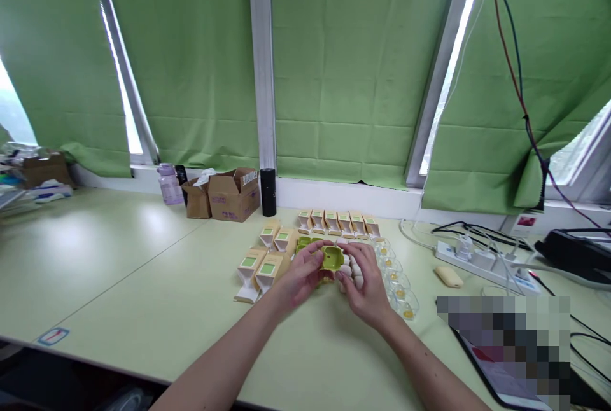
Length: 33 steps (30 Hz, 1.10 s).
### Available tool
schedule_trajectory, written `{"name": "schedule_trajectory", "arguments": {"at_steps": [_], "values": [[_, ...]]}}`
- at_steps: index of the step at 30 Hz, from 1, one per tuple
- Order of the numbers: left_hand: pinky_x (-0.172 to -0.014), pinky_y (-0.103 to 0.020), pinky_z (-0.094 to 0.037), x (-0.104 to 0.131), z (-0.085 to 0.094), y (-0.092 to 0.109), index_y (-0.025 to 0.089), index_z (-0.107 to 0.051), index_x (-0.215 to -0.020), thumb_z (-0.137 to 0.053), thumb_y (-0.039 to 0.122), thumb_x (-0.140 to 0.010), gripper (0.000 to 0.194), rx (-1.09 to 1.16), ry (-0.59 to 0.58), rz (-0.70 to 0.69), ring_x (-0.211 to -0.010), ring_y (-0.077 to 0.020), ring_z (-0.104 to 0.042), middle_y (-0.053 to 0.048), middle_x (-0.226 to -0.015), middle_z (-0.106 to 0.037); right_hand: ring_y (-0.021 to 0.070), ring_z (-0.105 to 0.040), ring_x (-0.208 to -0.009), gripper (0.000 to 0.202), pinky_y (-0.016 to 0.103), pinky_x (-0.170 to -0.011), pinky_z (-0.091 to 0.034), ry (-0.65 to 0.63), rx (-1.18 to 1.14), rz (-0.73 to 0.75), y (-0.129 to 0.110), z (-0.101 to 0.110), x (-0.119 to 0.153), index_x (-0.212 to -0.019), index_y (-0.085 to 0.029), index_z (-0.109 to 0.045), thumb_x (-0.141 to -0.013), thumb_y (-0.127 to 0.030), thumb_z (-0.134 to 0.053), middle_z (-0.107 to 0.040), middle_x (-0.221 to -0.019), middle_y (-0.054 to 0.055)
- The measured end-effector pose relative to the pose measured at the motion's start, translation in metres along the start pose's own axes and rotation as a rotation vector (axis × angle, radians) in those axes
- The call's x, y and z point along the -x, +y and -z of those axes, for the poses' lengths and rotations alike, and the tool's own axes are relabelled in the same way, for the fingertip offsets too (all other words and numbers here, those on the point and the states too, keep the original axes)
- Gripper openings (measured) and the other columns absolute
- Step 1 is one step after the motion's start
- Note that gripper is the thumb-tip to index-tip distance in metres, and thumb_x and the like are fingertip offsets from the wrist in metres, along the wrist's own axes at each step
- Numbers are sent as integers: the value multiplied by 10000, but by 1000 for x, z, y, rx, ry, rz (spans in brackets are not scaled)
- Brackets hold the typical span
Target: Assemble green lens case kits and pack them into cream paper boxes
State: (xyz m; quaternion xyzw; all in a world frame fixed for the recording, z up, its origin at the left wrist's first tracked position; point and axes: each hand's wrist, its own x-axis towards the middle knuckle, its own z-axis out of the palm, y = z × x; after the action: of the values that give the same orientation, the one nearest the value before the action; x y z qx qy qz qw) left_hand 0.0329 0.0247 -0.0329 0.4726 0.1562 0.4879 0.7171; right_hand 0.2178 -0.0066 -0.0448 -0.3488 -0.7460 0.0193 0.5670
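Note:
Between both hands is a small green moulded tray [333,259] with a hollow facing me. My left hand [301,275] grips its left side, fingers behind and thumb in front. My right hand [366,284] curls round its right edge. Just behind, partly hidden by my fingers, sit more green trays [304,242]. White rounded pieces [356,269] lie beside my right hand, partly covered by it. To their right stand clear plastic cups [400,292] with yellow spots inside. Several small tan cartons [268,269] with green labels are left of my left hand.
A row of similar cartons [338,223] stands at the back. Further left are cardboard boxes [233,196], a black bottle [268,193] and a purple bottle [170,184]. On the right lie a power strip [487,266], a beige oval object [449,276] and a tablet-like device [499,366].

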Motion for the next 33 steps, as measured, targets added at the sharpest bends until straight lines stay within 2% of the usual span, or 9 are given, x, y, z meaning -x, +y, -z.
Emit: {"name": "schedule_trajectory", "arguments": {"at_steps": [5, 8, 11, 15, 21, 24, 29, 33], "values": [[-890, -342, -587, -3, 4, 7, 202, -732, -1255, -978, 428, -707, 643, -69, 54, -120, -959, -196, -721, -95, -1095, -759, 313, -571, -1120, 318, 510, -959, -509, 62, 135, 16, 6, -1, 0, -1250, -254, -624, -947, -163, -590, -661, -1165, 101], [-949, -358, -574, -4, 6, 10, 194, -749, -1242, -1015, 364, -638, 681, -107, 95, -181, -1019, -212, -721, -93, -1098, -768, 296, -571, -1047, 240, 461, -905, -501, 17, 263, 66, 7, -1, 1, -1135, -225, -661, -944, -112, -570, -697, -1075, 91], [-967, -334, -560, -6, 8, 9, 181, -757, -1203, -1027, 265, -586, 678, -142, 173, -246, -1055, -213, -713, -89, -1113, -766, 290, -568, -1034, 212, 428, -902, -477, -77, 390, 112, 7, -3, 4, -1015, -217, -706, -925, -74, -578, -721, -985, 81], [-947, -314, -565, -8, 7, 7, 177, -752, -1155, -997, 145, -560, 644, -222, 244, -300, -1051, -205, -703, -84, -1132, -758, 291, -564, -1070, 217, 417, -947, -436, -253, 558, 98, 5, -9, 7, -924, -228, -764, -880, -59, -634, -742, -947, 77], [-961, -336, -573, -8, 6, 5, 169, -741, -1123, -965, 75, -540, 631, -264, 267, -307, -1064, -219, -709, -88, -1127, -763, 319, -546, -1223, 247, 462, -1101, -327, -564, 703, 93, 0, -14, 6, -957, -230, -819, -833, -82, -665, -778, -1112, 87], [-951, -329, -576, -8, 6, 6, 159, -732, -1131, -967, 78, -536, 645, -260, 275, -296, -1061, -220, -715, -94, -1121, -765, 332, -559, -1232, 217, 475, -1103, -315, -644, 740, 107, -3, -16, 6, -969, -206, -820, -873, -120, -646, -787, -1099, 99], [-934, -310, -577, -8, 6, 5, 158, -730, -1143, -967, 81, -530, 662, -264, 262, -283, -1046, -212, -718, -96, -1131, -770, 328, -601, -1182, 222, 470, -1107, -314, -676, 773, 107, -2, -20, 7, -937, -186, -816, -893, -92, -620, -802, -1007, 106], [-946, -311, -575, -8, 7, 4, 158, -732, -1150, -961, 110, -562, 632, -270, 266, -305, -1060, -214, -723, -100, -1127, -774, 318, -623, -1152, 249, 471, -1116, -319, -610, 736, 128, -1, -19, 7, -915, -193, -802, -835, -36, -625, -814, -1008, 100]]}}
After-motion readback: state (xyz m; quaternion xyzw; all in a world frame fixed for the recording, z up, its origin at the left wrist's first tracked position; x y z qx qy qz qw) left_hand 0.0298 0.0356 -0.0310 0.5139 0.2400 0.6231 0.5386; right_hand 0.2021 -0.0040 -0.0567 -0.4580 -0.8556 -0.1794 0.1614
